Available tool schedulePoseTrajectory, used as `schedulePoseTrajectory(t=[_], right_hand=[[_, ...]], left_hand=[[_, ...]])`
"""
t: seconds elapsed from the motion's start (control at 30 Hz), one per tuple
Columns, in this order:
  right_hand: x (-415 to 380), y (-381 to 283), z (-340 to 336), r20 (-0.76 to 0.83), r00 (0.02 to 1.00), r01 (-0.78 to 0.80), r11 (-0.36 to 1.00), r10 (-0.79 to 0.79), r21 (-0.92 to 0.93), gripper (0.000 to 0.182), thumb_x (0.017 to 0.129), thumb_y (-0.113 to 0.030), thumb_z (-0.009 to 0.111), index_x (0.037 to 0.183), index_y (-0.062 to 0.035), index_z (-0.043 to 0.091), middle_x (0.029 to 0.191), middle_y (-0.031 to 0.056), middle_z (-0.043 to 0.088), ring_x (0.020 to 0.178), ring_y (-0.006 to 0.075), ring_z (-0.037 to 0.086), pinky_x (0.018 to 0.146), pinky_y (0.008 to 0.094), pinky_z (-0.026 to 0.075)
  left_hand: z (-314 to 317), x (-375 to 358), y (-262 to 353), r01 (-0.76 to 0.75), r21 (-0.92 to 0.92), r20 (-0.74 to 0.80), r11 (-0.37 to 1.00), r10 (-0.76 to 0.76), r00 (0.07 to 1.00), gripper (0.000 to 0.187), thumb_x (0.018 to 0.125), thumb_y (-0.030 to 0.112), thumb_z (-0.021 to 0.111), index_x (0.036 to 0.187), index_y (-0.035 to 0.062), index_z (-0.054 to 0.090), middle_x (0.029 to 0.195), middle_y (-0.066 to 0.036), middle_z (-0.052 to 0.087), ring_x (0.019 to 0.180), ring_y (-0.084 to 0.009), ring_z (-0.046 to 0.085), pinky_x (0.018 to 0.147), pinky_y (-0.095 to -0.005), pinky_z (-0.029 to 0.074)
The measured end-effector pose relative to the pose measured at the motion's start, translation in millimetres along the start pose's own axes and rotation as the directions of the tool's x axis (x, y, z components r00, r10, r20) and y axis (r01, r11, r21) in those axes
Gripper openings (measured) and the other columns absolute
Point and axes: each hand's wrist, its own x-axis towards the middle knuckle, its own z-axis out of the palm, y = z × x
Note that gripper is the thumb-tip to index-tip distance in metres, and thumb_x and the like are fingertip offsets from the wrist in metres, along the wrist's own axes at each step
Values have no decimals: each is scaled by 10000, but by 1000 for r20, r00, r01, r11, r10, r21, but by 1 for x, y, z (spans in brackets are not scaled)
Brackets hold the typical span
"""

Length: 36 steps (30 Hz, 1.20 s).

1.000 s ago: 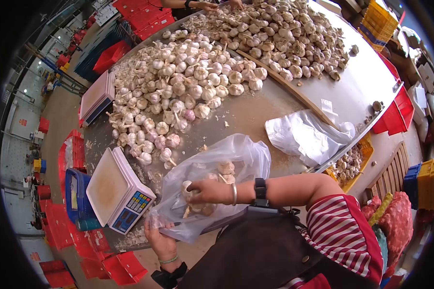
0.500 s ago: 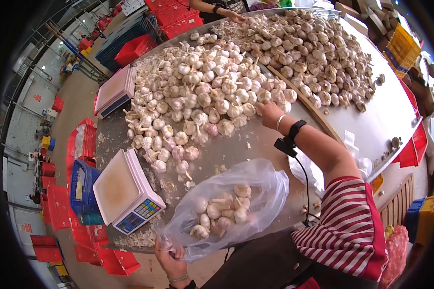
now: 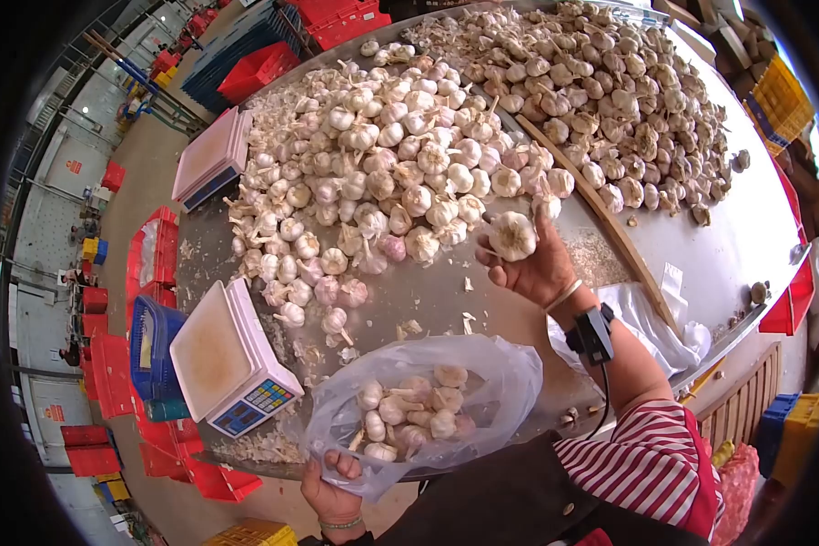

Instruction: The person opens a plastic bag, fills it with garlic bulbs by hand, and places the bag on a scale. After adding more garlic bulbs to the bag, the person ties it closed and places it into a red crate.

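My right hand (image 3: 539, 264) is turned palm up beside the pile of pale garlic (image 3: 373, 173), its fingers round a large garlic bulb (image 3: 512, 237). At the table's near edge my left hand (image 3: 332, 487) grips the rim of a clear plastic bag (image 3: 510, 373). The bag lies open on the metal table (image 3: 400, 305), with several garlic bulbs (image 3: 413, 414) inside. Loose skins are scattered between the bag and the pile.
A scale (image 3: 232, 359) stands left of the bag, a second scale (image 3: 212, 159) farther back. A wooden strip (image 3: 601, 214) separates the pale pile from darker garlic (image 3: 619, 100). White plastic (image 3: 610, 318) lies right of the bag. A blue basket (image 3: 152, 350) is at the left.
My right hand has drawn back from the pile's edge and turned up, now showing a bulb in it. The bag's mouth has opened wider. The other person's hand has left the view.
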Motion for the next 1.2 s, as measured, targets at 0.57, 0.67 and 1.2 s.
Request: schedulePoseTrajectory(t=[0.57,0.67,1.2], right_hand=[[-57,112,90,701,690,691,125,182,-712,546,845,-303,655,1276,-22,473,1196,201,544,1099,374,528,966,413,414],[-3,48,55,471,861,421,-251,-189,-871,573,787,-243,717,1261,-28,479,1251,213,512,1128,367,511,960,406,424],[13,-48,-50,-223,963,53,916,-152,-397,291,899,-312,516,1100,-103,534,1004,83,606,801,203,622,581,316,526]], left_hand=[[45,26,-60,281,84,57,956,-286,957,550,895,565,477,1243,141,452,1095,-132,605,881,-281,619,533,-240,421],[29,23,-57,148,317,67,937,-177,982,402,910,297,586,1218,92,428,1037,-94,601,802,-197,598,556,-260,456],[-18,30,-50,-196,935,190,-296,-49,981,464,758,254,712,1090,-11,527,1036,-239,545,938,-417,534,790,-467,439]])
